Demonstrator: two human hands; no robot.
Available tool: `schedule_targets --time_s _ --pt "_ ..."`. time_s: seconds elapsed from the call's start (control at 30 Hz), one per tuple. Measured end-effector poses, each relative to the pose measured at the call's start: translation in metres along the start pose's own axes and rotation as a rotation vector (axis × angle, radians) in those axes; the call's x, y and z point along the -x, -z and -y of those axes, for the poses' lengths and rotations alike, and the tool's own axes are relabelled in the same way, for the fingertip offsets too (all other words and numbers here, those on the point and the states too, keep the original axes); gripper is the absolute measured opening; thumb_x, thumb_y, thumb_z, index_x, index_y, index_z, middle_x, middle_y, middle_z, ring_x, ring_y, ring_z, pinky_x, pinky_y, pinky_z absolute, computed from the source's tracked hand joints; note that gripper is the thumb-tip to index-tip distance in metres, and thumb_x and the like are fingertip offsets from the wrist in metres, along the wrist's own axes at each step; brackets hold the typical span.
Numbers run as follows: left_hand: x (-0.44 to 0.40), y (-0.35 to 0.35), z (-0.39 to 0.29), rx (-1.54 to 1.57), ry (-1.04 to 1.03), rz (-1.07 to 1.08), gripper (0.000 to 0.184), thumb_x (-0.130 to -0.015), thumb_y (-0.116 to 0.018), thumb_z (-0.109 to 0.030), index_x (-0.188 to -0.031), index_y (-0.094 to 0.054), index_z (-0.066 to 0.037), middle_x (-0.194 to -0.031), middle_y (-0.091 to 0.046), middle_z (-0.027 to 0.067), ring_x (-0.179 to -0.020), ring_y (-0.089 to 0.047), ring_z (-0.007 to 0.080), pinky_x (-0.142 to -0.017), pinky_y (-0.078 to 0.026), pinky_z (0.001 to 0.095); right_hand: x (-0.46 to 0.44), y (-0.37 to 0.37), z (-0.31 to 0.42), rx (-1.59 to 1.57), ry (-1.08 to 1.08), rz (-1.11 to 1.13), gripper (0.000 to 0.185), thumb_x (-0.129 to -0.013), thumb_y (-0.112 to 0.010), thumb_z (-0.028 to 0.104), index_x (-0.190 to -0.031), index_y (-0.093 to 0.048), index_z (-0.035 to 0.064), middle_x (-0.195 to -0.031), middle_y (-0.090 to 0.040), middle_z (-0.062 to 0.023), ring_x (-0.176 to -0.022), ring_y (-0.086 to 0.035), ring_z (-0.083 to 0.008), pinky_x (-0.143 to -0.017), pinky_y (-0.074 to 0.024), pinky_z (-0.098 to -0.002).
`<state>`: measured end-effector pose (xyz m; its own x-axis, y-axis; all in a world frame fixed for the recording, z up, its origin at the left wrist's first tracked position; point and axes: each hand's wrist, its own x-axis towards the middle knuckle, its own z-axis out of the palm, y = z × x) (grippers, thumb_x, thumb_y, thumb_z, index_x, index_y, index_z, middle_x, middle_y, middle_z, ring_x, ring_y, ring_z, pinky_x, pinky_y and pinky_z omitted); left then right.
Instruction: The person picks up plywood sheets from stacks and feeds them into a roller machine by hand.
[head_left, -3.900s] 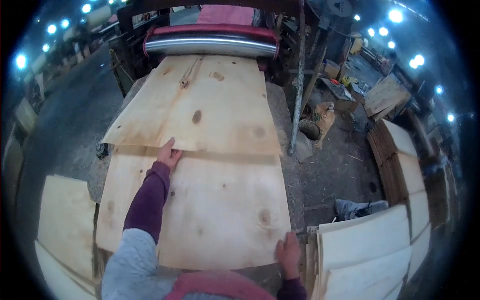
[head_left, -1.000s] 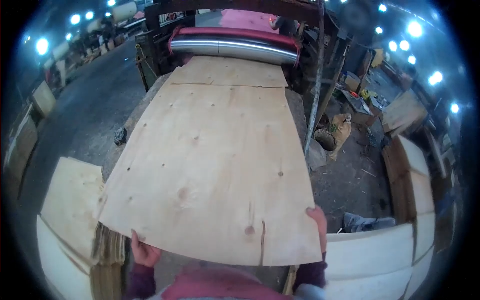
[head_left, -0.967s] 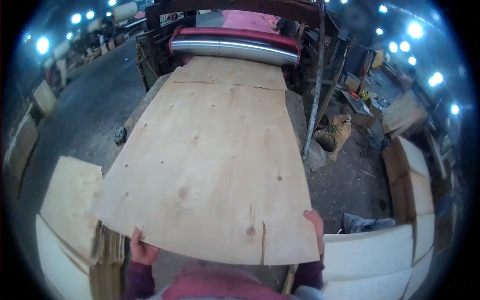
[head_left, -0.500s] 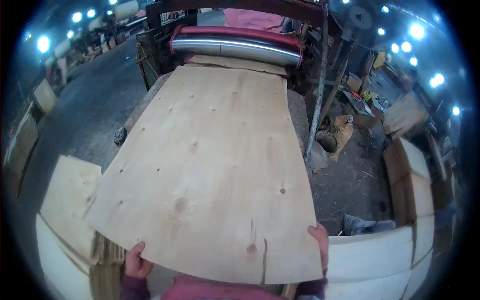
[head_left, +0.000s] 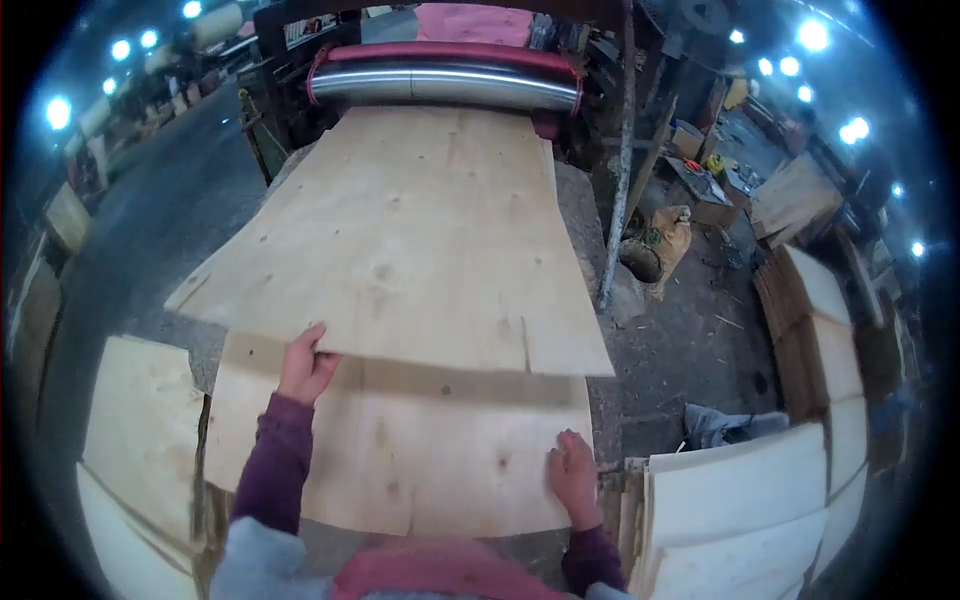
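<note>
A large pale wood veneer sheet (head_left: 400, 240) with knots and a split near its front edge slopes up to the machine's roller. My left hand (head_left: 307, 366) pinches the front edge of this sheet, thumb on top. Beneath it lies a second veneer sheet (head_left: 470, 470), partly covered by the upper one. My right hand (head_left: 572, 470) is over the right side of the lower sheet, off the upper sheet. Its fingers are curled with nothing visible in them; I cannot tell whether they touch the lower sheet.
A shiny metal roller (head_left: 450, 88) with a red roller above it spans the machine's front. Veneer stacks stand at left (head_left: 140, 430) and right (head_left: 740, 480). A slanted pole (head_left: 620, 170) rises beside the machine, near a sack (head_left: 670, 245) on the floor.
The upper sheet has moved forward to the roller, uncovering the lower sheet. My left hand has moved forward with its edge. My right hand has let go of the right edge and moved left.
</note>
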<state>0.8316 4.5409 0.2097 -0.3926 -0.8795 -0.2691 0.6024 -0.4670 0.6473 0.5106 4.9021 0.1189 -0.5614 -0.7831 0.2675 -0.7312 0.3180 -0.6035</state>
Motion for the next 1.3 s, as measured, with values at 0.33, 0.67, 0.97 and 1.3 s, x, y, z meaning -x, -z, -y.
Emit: schedule_targets --time_s 0.33,0.67,0.97,1.3 --pt "-0.172 -0.002 0.037 0.031 0.148 -0.046 0.012 -0.094 -0.056 -0.017 -0.1 -0.057 -0.006 -0.092 -0.062 0.0079 -0.089 -0.061 0.0242 -0.075 -0.055 0.0314 0.049 0.014 0.009 0.237 -0.209 0.004 0.041 -0.084 -0.061 0.019 -0.117 -0.057 -0.0053 -0.122 -0.057 -0.0291 -0.115 -0.054 -0.0424 -0.1 -0.0428 -0.048" --pt "0.149 0.056 0.066 -0.114 0.44 0.026 0.044 -0.098 -0.052 -0.031 -0.135 -0.047 -0.009 -0.137 -0.05 0.0149 -0.122 -0.052 0.0332 -0.1 -0.045 0.0466 -0.019 0.075 0.006 -0.48 -0.55 0.169 0.034 -0.088 -0.061 0.019 -0.116 -0.063 0.0011 -0.092 -0.068 -0.0094 -0.081 -0.064 -0.0173 -0.072 -0.0511 -0.0308" --pt "0.287 0.114 0.08 -0.034 0.534 0.047 0.068 -0.096 -0.046 -0.053 -0.14 -0.041 -0.002 -0.138 -0.05 0.0206 -0.116 -0.058 0.0312 -0.096 -0.049 0.0422 -0.08 0.152 0.146 -1.34 -0.418 0.23 0.038 -0.088 -0.057 0.017 -0.118 -0.059 -0.0042 -0.105 -0.067 -0.0116 -0.09 -0.066 -0.018 -0.08 -0.0526 -0.0311" --pt "0.251 0.081 0.044 -0.015 0.011 -0.191 0.048 -0.095 -0.052 -0.024 -0.136 -0.043 0.001 -0.131 -0.055 0.0175 -0.118 -0.056 0.0323 -0.102 -0.047 0.0458 -0.03 0.064 0.01 -1.288 -0.658 0.297 0.043 -0.085 -0.057 0.023 -0.117 -0.059 -0.0048 -0.103 -0.067 -0.0119 -0.09 -0.066 -0.0187 -0.08 -0.0526 -0.0308"
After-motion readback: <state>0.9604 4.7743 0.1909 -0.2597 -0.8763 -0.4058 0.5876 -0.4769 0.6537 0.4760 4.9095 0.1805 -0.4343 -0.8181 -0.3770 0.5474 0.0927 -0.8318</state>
